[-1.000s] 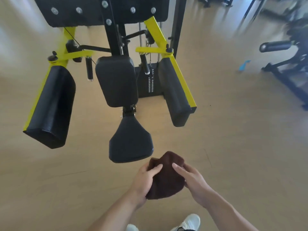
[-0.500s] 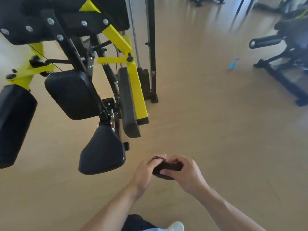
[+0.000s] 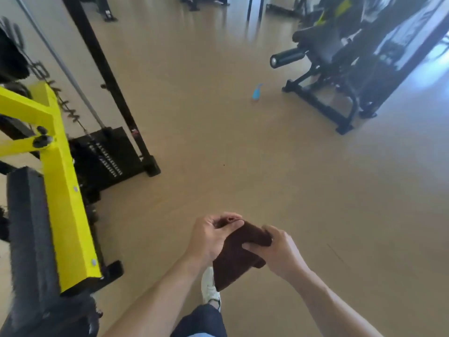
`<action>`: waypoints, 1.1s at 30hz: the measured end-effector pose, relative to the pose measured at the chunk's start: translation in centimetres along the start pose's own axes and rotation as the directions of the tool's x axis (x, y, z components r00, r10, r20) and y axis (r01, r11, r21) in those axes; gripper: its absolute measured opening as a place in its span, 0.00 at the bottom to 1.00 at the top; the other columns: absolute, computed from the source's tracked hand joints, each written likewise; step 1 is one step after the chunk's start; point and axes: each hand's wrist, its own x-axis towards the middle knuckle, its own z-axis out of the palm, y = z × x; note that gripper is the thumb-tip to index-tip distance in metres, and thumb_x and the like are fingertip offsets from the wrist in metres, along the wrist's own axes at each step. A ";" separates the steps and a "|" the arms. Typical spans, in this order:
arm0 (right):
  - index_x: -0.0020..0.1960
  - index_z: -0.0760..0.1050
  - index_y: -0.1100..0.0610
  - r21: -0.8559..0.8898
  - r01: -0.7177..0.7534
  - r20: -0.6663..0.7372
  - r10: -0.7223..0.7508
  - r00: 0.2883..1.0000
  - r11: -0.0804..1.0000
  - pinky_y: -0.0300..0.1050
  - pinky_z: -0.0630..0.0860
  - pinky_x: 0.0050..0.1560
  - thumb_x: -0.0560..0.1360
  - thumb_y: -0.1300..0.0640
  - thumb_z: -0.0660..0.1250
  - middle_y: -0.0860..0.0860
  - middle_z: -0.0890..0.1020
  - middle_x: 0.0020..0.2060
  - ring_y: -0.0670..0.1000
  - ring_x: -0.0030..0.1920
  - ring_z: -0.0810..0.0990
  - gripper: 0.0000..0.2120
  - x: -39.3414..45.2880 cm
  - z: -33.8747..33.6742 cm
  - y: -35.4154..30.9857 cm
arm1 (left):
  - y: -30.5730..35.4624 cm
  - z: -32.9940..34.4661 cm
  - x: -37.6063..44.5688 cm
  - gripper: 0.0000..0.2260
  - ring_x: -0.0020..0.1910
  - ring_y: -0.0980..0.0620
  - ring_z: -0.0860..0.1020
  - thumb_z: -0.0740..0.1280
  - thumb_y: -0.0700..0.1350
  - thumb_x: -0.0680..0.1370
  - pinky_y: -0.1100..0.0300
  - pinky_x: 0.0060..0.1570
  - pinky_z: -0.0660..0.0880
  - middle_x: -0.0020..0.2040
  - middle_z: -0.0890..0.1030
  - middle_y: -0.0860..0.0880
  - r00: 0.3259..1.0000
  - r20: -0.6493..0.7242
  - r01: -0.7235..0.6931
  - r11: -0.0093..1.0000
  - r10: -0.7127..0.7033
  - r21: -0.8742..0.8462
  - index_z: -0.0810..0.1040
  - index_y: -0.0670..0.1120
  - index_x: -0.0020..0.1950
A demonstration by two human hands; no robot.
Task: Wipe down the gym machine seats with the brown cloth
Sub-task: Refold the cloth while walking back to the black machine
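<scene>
I hold the brown cloth (image 3: 239,257) in front of me with both hands, above the floor. My left hand (image 3: 210,237) grips its upper left edge and my right hand (image 3: 279,251) grips its right side. The cloth hangs folded between them. The yellow and black gym machine (image 3: 65,190) stands close at the left, with a black pad (image 3: 26,227) along its yellow arm. Its seat is out of view. A second black machine with a padded seat (image 3: 323,42) and a roller (image 3: 286,58) stands at the far right.
The tan floor (image 3: 243,154) stretches between the two machines. A blue spray bottle (image 3: 256,92) stands on it near the right machine's base. The weight stack (image 3: 107,156) and black upright post (image 3: 109,76) rise at the left. My white shoe (image 3: 209,285) is below the cloth.
The view has swung right, so the yellow machine has slid to the left edge and its seat has left the frame. The cloth, bunched half a second ago, now hangs unfolded between my hands.
</scene>
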 end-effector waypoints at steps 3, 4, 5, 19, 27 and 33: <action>0.41 0.78 0.58 0.104 -0.121 -0.112 0.132 0.985 0.987 0.40 0.70 0.32 0.65 0.51 0.82 0.49 0.81 0.32 0.47 0.32 0.75 0.16 4.4 -3.0 0.0 | 1.2 2.1 6.5 0.07 0.36 0.59 0.82 0.77 0.36 0.72 0.66 0.44 0.76 0.36 0.86 0.53 0.999 0.038 0.018 1.000 -0.019 0.026 0.87 0.49 0.40; 0.41 0.79 0.59 0.145 -0.119 -0.147 0.140 0.979 0.982 0.37 0.70 0.31 0.65 0.54 0.82 0.48 0.81 0.32 0.47 0.32 0.75 0.14 5.7 -4.1 -0.2 | 2.0 2.8 8.4 0.06 0.38 0.58 0.82 0.77 0.37 0.72 0.66 0.45 0.76 0.38 0.87 0.52 0.998 0.060 0.017 0.999 -0.019 0.033 0.87 0.48 0.41; 0.41 0.80 0.60 0.176 -0.118 -0.170 0.148 0.974 0.977 0.34 0.70 0.30 0.66 0.57 0.82 0.48 0.82 0.32 0.46 0.32 0.76 0.13 7.1 -5.2 -0.6 | 2.8 3.4 10.3 0.05 0.39 0.56 0.82 0.77 0.38 0.72 0.67 0.44 0.76 0.38 0.86 0.51 0.996 0.084 0.016 0.999 -0.019 0.043 0.87 0.47 0.42; 0.42 0.84 0.41 0.234 -0.031 -0.123 0.061 0.991 0.972 0.28 0.70 0.33 0.71 0.65 0.76 0.35 0.82 0.27 0.35 0.30 0.80 0.17 27.7 -20.5 -2.7 | 10.3 18.4 31.9 0.22 0.45 0.57 0.83 0.65 0.35 0.62 0.58 0.49 0.80 0.43 0.86 0.55 0.833 0.537 -0.064 0.940 -0.135 0.335 0.84 0.58 0.48; 0.52 0.85 0.42 -0.002 0.260 0.014 -0.260 0.966 0.966 0.34 0.75 0.57 0.69 0.72 0.67 0.33 0.82 0.50 0.39 0.55 0.81 0.27 42.1 -33.6 -1.8 | 17.3 27.5 45.4 0.24 0.51 0.54 0.84 0.73 0.27 0.71 0.62 0.49 0.79 0.51 0.86 0.49 0.891 0.450 -0.044 0.972 -0.067 0.232 0.79 0.46 0.62; 0.61 0.80 0.42 -0.035 0.273 -0.171 -0.275 0.946 0.961 0.36 0.73 0.57 0.70 0.63 0.76 0.40 0.76 0.54 0.44 0.60 0.74 0.24 53.1 -40.1 -1.8 | 21.8 33.1 55.7 0.39 0.53 0.58 0.83 0.67 0.24 0.73 0.67 0.49 0.78 0.57 0.85 0.47 0.903 0.424 -0.024 0.978 -0.067 0.206 0.67 0.55 0.76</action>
